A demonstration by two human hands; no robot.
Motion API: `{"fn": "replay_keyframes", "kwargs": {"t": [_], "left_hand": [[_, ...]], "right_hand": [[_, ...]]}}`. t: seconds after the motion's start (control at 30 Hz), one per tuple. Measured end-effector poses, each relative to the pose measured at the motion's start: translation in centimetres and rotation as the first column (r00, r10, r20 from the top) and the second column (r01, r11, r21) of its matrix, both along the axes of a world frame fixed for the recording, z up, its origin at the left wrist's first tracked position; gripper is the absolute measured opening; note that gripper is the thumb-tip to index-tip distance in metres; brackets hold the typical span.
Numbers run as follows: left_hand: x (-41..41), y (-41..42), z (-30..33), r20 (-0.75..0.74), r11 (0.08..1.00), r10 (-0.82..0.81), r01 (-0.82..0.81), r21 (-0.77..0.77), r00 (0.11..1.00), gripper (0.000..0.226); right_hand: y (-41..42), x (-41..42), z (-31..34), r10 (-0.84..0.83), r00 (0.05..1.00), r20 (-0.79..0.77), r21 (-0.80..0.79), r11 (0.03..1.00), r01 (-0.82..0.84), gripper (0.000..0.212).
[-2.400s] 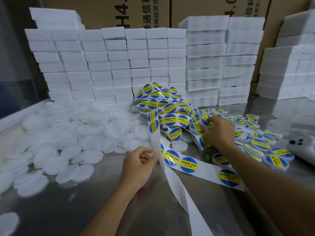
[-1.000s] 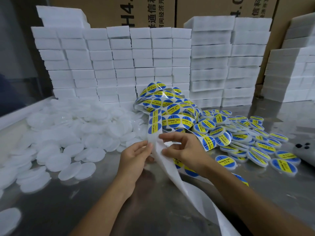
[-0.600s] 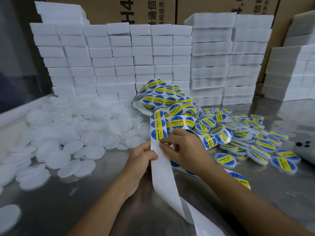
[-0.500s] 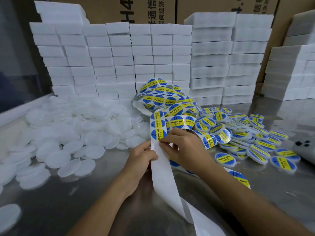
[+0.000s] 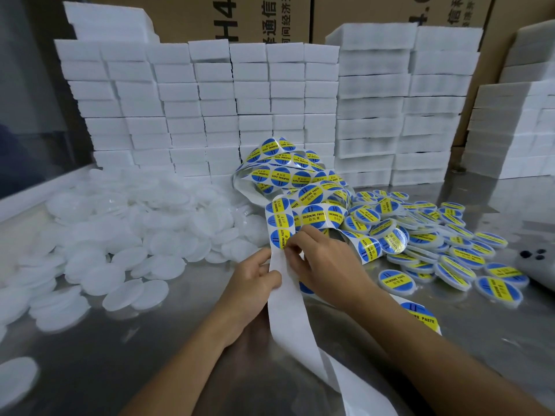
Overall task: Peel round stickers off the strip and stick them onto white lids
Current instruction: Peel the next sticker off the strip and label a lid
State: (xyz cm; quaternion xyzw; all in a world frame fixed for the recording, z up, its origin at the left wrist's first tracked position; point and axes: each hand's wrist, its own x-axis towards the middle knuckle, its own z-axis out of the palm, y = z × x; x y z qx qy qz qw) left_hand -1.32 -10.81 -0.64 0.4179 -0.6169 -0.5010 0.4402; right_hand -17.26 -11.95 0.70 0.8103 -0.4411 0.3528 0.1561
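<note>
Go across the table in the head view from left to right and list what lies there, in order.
Pile of plain white lids → left hand gripping the sticker strip → right hand pinching a sticker on the strip → heap of stickered lids → grey object at the right edge.

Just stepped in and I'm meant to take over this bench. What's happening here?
A person is labelling lids. The left hand holds the white backing strip while the right hand picks at the lowest round sticker on it. Plain white lids are heaped to the left, already stickered lids to the right, all on the metal table.
</note>
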Motion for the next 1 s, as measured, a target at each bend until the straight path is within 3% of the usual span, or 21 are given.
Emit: {"fn": "replay_keyframes", "kwargs": {"t": [0.1, 0.17, 0.33, 0.53, 0.67, 0.73, 0.8, 0.9, 0.93, 1.0], "left_hand": [[-0.2, 0.1, 0.0, -0.007, 1.0, 0.002, -0.002, -0.008, 1.0, 0.049], [-0.2, 0.0, -0.1, -0.005, 1.0, 0.011, -0.011, -0.01, 1.0, 0.049], [-0.1, -0.3, -0.2, 0.041, 0.999, 0.048, -0.048, 0.017, 0.998, 0.051], [-0.2, -0.6, -0.5, -0.002, 0.992, 0.122, -0.122, 0.033, 0.993, 0.046], [-0.3, -0.9, -1.0, -0.022, 0.952, 0.307, -0.306, 0.031, 0.952, 0.039], [-0.3, -0.8, -1.2, 0.086, 0.89, 0.448, -0.434, -0.138, 0.89, 0.039], [-0.5, -0.5, -0.7, 0.175, 0.752, 0.608, -0.491, -0.44, 0.775, 0.036], [-1.3, -0.3, 0.8, 0.176, 0.514, 0.705, -0.324, -0.794, 0.688, 0.016], [-1.8, -0.5, 1.2, 0.219, 0.483, 0.702, -0.227, -0.846, 0.677, 0.012], [-3.4, -0.9, 2.3, 0.391, 0.532, 0.653, -0.025, -0.846, 0.648, 0.01]], "right_hand": [[-0.4, -0.1, -0.5, -0.01, 0.996, 0.094, 0.115, 0.993, -0.001, 0.018], [-0.6, -0.1, -0.8, 0.0, 0.965, 0.261, 0.207, 0.977, -0.056, 0.012], [-1.4, -0.9, -0.9, -0.161, 0.753, 0.638, 0.385, 0.914, -0.131, 0.013], [-2.0, -2.6, -0.6, -0.289, 0.498, 0.818, 0.443, 0.868, -0.225, 0.021], [-2.1, -3.3, -0.4, -0.298, 0.388, 0.872, 0.404, 0.887, -0.225, 0.021], [-2.2, -3.5, -0.3, -0.289, 0.368, 0.884, 0.379, 0.903, -0.202, 0.018], [-2.3, -3.8, -0.3, -0.273, 0.356, 0.894, 0.355, 0.915, -0.19, 0.017], [-2.5, -4.4, -0.2, -0.255, 0.339, 0.906, 0.325, 0.931, -0.169, 0.017], [-2.6, -4.5, -0.3, -0.253, 0.333, 0.908, 0.316, 0.937, -0.15, 0.017], [-2.7, -4.9, -0.3, -0.259, 0.331, 0.907, 0.304, 0.948, -0.093, 0.016]]}}
